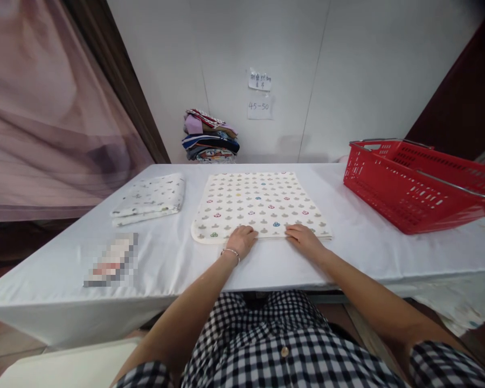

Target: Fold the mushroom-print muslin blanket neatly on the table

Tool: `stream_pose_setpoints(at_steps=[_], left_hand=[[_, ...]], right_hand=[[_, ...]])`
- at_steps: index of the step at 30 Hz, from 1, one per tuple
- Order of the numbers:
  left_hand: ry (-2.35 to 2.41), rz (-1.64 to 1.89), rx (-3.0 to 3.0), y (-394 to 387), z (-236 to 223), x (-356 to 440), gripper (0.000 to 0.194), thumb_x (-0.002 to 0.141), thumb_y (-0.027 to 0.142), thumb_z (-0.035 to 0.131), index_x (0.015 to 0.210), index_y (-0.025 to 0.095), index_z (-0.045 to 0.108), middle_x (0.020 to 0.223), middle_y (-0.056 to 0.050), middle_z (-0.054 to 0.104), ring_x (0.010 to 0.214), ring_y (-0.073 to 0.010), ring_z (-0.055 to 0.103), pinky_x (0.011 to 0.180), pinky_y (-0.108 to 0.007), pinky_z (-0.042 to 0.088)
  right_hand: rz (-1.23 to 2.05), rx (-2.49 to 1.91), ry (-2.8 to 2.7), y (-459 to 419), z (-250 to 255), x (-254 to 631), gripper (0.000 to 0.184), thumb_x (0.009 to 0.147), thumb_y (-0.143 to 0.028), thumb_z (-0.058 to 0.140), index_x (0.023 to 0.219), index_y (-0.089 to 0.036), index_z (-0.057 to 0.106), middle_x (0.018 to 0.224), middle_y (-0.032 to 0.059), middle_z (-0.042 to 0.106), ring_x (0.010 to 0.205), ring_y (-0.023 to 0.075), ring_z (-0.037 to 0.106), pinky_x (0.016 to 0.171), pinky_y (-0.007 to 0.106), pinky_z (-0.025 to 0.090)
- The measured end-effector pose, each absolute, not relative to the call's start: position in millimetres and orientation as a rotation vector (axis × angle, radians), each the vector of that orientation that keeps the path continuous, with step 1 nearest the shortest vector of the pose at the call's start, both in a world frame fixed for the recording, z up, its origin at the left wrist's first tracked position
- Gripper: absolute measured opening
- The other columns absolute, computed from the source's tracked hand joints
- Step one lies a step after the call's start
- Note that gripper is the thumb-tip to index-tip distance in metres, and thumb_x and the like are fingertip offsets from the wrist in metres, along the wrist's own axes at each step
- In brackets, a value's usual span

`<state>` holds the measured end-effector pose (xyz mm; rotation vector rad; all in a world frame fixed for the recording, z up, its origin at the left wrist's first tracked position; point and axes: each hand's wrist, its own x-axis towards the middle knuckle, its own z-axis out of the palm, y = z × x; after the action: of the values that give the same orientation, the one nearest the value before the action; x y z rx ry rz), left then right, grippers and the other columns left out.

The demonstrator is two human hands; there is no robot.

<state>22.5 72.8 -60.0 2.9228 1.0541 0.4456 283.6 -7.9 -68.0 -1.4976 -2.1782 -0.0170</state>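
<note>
A white cloth [262, 196] printed with small grey, red and blue motifs lies spread on the table, folded into a rough rectangle with a rounded near-left corner. Along its near edge, left of the middle, my left hand [242, 240] has its fingers closed on the hem; a thin bracelet circles that wrist. A short way to the right, my right hand [305, 241] grips the same edge. Both thumbs are mostly hidden. Further left sits another folded white cloth [149, 196] with a sparse small print, and neither hand touches it.
A red plastic basket [412, 188] with metal handles stands at the right of the white-covered table [161, 269]. A blurred-out flat object [111, 261] lies at the front left. Behind the far edge rises a stack of folded fabrics [210, 137] against the wall.
</note>
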Motion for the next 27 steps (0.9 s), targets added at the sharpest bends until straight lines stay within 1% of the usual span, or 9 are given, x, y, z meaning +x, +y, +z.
stream_pose_setpoints(at_steps=[5,10,18,22,27], left_hand=[[1.038,0.450,2.896,76,-63,28,0.025,0.091,0.027,0.041,0.095,0.020,0.065,0.096,-0.006,0.061,0.091,-0.0196,0.050,0.083,-0.035,0.041],[1.022,0.503,2.873,77,-64,26,0.032,0.093,0.029,0.034,0.094,0.021,0.065,0.093,-0.006,0.060,0.087,-0.0180,0.050,0.082,-0.034,0.041],[1.064,0.475,2.874,75,-63,28,0.033,0.093,0.028,0.033,0.089,0.022,0.065,0.091,-0.005,0.060,0.086,-0.0175,0.050,0.080,-0.033,0.040],[1.092,0.471,2.857,75,-62,29,0.031,0.093,0.029,0.035,0.088,0.020,0.064,0.090,-0.005,0.060,0.087,-0.0180,0.050,0.082,-0.034,0.039],[1.107,0.505,2.854,75,-63,30,0.031,0.093,0.029,0.034,0.092,0.021,0.063,0.091,-0.006,0.060,0.088,-0.0186,0.051,0.082,-0.035,0.040]], right_hand=[[0.015,-1.507,-2.095,-9,-70,282,0.027,0.091,-0.030,0.043,0.099,-0.023,0.067,0.107,0.0062,0.064,0.100,0.0217,0.055,0.088,0.041,0.045],[0.042,-1.540,-2.056,-10,-67,280,0.029,0.092,-0.031,0.041,0.097,-0.024,0.068,0.105,0.0056,0.065,0.097,0.0213,0.056,0.086,0.041,0.046],[0.000,-1.516,-2.084,-10,-68,278,0.027,0.092,-0.030,0.040,0.102,-0.023,0.064,0.107,0.0067,0.064,0.100,0.0217,0.055,0.089,0.041,0.044],[0.007,-1.487,-2.044,-10,-70,276,0.025,0.092,-0.029,0.038,0.099,-0.022,0.062,0.107,0.0080,0.063,0.100,0.0227,0.054,0.088,0.042,0.043],[0.053,-1.498,-2.007,-10,-67,273,0.023,0.092,-0.027,0.038,0.092,-0.022,0.060,0.093,0.0068,0.063,0.089,0.0221,0.055,0.080,0.038,0.044]])
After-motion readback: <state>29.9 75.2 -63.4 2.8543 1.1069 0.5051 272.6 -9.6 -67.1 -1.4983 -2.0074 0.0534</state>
